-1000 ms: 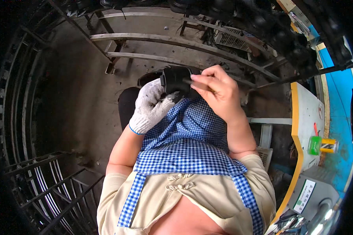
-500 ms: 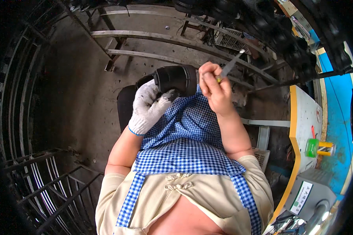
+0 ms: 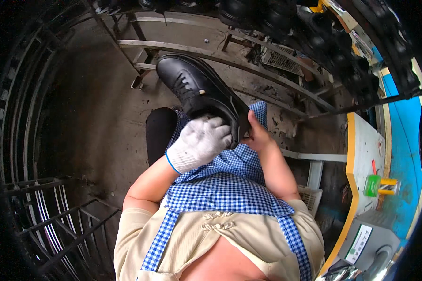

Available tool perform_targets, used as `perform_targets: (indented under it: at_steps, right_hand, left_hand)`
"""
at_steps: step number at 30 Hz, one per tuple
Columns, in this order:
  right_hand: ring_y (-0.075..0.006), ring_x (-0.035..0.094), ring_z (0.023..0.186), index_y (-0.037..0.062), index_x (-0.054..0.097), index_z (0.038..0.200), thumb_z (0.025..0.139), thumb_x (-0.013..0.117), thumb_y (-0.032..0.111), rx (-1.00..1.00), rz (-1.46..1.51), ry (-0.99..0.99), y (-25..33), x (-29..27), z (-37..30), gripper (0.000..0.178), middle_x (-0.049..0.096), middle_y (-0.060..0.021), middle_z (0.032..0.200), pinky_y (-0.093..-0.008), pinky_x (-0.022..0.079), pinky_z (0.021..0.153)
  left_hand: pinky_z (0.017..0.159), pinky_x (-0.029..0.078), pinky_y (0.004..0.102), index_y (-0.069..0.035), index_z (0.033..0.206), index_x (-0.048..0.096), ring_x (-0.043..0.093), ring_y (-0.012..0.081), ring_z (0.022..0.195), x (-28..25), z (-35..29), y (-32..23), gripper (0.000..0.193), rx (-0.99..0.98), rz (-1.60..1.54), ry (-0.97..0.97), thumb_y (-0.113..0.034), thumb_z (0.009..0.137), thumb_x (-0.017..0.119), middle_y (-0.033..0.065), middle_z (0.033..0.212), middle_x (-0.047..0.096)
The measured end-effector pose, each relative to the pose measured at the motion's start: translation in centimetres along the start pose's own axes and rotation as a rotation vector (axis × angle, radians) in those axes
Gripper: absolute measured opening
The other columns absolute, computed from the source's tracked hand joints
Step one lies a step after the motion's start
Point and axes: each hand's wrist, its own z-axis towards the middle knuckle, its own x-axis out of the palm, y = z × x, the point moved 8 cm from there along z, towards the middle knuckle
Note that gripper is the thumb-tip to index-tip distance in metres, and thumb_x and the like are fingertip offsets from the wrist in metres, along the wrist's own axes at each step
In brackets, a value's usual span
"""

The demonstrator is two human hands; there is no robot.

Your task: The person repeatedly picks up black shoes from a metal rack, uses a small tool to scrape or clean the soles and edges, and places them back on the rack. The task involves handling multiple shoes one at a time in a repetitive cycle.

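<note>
A black leather lace-up shoe (image 3: 199, 86) is held above my lap, its toe pointing to the far left and its heel toward me. My left hand (image 3: 204, 140), in a white knit glove with a blue cuff edge, is closed at the shoe's opening, with its fingertips partly hidden inside. At the heel, my right hand (image 3: 259, 136) is bare and grips the shoe, thumb up along its side; the other fingers are mostly hidden behind it. No knife shows in this view now. A blue checked apron (image 3: 220, 187) covers my lap.
Black shoes (image 3: 309, 37) fill a dark rack at the far right. Metal rails (image 3: 197, 49) cross ahead, with a plastic crate (image 3: 283, 60) beyond. At right stands a yellow-edged bench (image 3: 361, 150) with a green roll (image 3: 372, 185) and a grey machine (image 3: 373, 239). A metal frame (image 3: 75, 229) stands near left.
The shoe has swung round so its toe and laces show. My right hand has come down to its heel, and the knife it held is out of sight. My left hand has moved right.
</note>
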Motion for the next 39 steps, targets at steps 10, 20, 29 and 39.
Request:
perform_targets:
  at_steps: [10, 20, 29, 39]
  right_hand:
    - [-0.0305, 0.053, 0.125, -0.0011, 0.042, 0.139, 0.088, 0.062, 0.049, -0.208, 0.264, 0.297, -1.0, 0.9, -0.2, 0.074, 0.052, -0.0177, 0.137, -0.0446, 0.044, 0.104]
    - [-0.0106, 0.046, 0.071, -0.0020, 0.055, 0.128, 0.104, 0.042, 0.022, -0.529, -0.891, 0.013, 4.3, 5.1, -1.8, 0.036, 0.055, -0.0054, 0.099, -0.0266, 0.044, 0.071]
    - [-0.0210, 0.056, 0.060, 0.0145, 0.064, 0.124, 0.087, 0.066, 0.015, -1.065, -1.520, 0.116, 13.9, 16.8, -7.7, 0.037, 0.056, -0.0078, 0.083, -0.0322, 0.047, 0.052]
    - [-0.0180, 0.056, 0.055, 0.0217, 0.070, 0.118, 0.077, 0.070, 0.005, -1.091, -1.798, 0.027, 14.0, 18.0, -8.7, 0.045, 0.053, -0.0052, 0.076, -0.0319, 0.047, 0.048]
  left_hand:
    - [0.102, 0.042, 0.0414, -0.003, 0.140, 0.040, 0.050, 0.0277, 0.122, -8.0, -8.5, 7.4, 0.064, -0.514, -0.474, -1.166, -0.008, 0.082, 0.066, 0.0177, 0.133, 0.051]
    - [0.101, 0.043, 0.0336, -0.003, 0.132, 0.048, 0.054, 0.0203, 0.115, -6.3, -7.7, 10.4, 0.067, -0.658, -1.130, -0.904, -0.021, 0.074, 0.077, 0.0095, 0.123, 0.057]
    - [0.100, 0.043, 0.0342, -0.001, 0.130, 0.053, 0.057, 0.0209, 0.112, -3.8, -4.6, 7.7, 0.085, -0.684, -1.185, -0.442, -0.040, 0.062, 0.086, 0.0093, 0.119, 0.060]
    - [0.096, 0.047, 0.0327, 0.001, 0.126, 0.055, 0.060, 0.0189, 0.107, -3.5, -4.6, 7.1, 0.073, -0.627, -1.089, -0.427, -0.034, 0.068, 0.084, 0.0108, 0.115, 0.063]
